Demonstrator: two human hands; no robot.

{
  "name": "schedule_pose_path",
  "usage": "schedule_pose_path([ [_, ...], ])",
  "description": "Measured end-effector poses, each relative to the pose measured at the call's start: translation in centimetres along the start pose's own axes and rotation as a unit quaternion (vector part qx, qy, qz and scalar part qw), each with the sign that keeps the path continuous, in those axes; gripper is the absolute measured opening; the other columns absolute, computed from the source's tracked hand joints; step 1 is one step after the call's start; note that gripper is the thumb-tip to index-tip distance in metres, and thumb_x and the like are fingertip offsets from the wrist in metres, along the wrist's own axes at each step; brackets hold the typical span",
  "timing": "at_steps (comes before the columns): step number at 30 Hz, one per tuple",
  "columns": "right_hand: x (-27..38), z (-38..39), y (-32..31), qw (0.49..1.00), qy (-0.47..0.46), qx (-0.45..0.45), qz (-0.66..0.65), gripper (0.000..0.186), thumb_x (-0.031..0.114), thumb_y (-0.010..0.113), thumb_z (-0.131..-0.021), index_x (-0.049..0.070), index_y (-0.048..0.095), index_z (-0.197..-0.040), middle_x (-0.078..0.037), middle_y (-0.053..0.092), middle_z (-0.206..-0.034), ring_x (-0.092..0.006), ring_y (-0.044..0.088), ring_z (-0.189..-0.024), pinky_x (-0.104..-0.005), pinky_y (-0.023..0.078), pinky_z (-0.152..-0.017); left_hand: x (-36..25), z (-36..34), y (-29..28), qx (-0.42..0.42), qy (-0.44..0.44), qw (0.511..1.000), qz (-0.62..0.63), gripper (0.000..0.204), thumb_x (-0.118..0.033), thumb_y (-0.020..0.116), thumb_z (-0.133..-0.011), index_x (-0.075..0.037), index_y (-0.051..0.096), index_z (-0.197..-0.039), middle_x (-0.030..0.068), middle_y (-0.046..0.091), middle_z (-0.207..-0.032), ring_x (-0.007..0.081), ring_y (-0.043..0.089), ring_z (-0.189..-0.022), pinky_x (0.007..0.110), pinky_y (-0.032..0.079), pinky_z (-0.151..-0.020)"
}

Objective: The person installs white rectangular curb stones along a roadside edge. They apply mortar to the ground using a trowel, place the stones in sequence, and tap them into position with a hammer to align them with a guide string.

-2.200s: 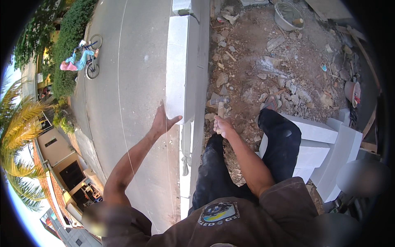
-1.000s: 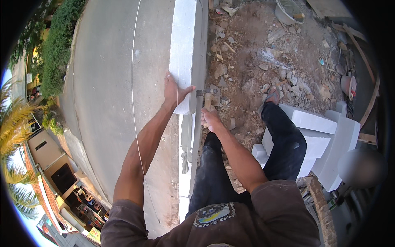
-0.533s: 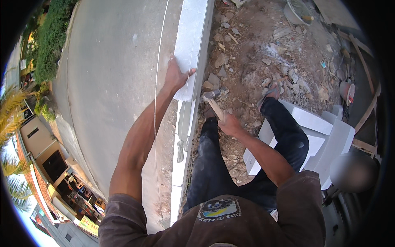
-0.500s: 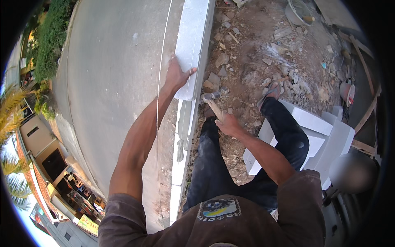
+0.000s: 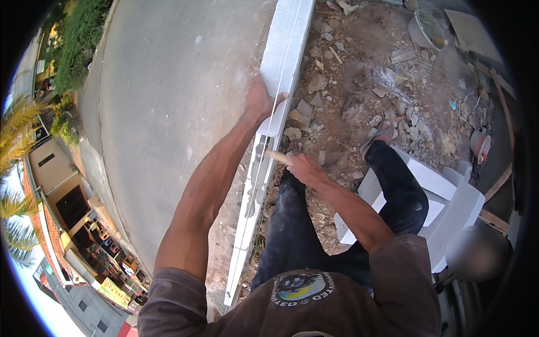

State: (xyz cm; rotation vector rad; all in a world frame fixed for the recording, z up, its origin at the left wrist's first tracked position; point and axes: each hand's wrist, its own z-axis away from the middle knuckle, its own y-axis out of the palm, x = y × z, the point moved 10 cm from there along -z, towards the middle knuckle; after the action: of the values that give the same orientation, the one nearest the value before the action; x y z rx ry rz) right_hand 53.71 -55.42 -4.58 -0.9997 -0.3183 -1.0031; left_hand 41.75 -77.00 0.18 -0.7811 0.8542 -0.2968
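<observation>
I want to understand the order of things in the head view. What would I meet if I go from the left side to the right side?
Palm → dark door → left hand → right hand → pale bucket → pink bucket.

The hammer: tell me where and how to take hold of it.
Best gripped, I'd judge, by its wooden handle, toward the end away from the dark head, coming from the right, where the right hand holds it: the handle is slim and sticks out rightward.
</observation>
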Motion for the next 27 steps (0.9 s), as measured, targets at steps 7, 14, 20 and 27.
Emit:
schedule_pose_path([
  [7,1.2,1.1,3.5,0.999,-0.010,0.042,0.005,0.024,0.011,0.060,-0.092,-0.005,0.065,-0.109,-0.024,0.072,-0.091,-0.0410,0.073,-0.091,-0.0514,0.059,-0.079,-0.9,-0.1,0.3,-0.007,0.024,1.000,0.004,0.106,-0.036,0.090,-0.075,0.019,0.029,-0.143,0.0381,0.053,-0.131,0.0488,0.055,-0.125,0.049,0.044,-0.108],
  [14,-0.2,0.1,-0.5,0.996,0.044,-0.018,-0.072,0.039,0.019,0.069,-0.091,-0.005,0.058,-0.119,-0.027,0.070,-0.098,-0.0440,0.070,-0.093,-0.0525,0.057,-0.083,-0.3,0.0,0.1,-0.036,0.037,0.999,-0.004,0.100,-0.035,0.090,-0.075,0.014,0.033,-0.141,0.0365,0.054,-0.131,0.0498,0.055,-0.125,0.050,0.045,-0.106],
  [20,0.5,3.8,2.7,0.992,0.048,0.038,-0.109,0.031,0.018,0.063,-0.094,-0.008,0.057,-0.110,-0.028,0.070,-0.090,-0.0433,0.072,-0.082,-0.0501,0.059,-0.073,-0.8,-0.1,-0.2,-0.025,0.037,0.999,0.009,0.097,-0.034,0.091,-0.075,0.012,0.036,-0.142,0.0352,0.054,-0.134,0.0477,0.056,-0.125,0.050,0.046,-0.106],
  [27,-5.7,7.4,5.5,0.679,0.302,-0.077,-0.665,0.029,0.033,0.048,-0.106,0.006,0.053,-0.113,-0.004,0.058,-0.079,-0.0133,0.055,-0.053,-0.0313,0.047,-0.042,0.6,-0.6,0.5,-0.022,0.028,0.999,-0.033,0.097,-0.039,0.089,-0.075,0.015,0.038,-0.138,0.0358,0.054,-0.130,0.0462,0.057,-0.123,0.049,0.047,-0.105],
])
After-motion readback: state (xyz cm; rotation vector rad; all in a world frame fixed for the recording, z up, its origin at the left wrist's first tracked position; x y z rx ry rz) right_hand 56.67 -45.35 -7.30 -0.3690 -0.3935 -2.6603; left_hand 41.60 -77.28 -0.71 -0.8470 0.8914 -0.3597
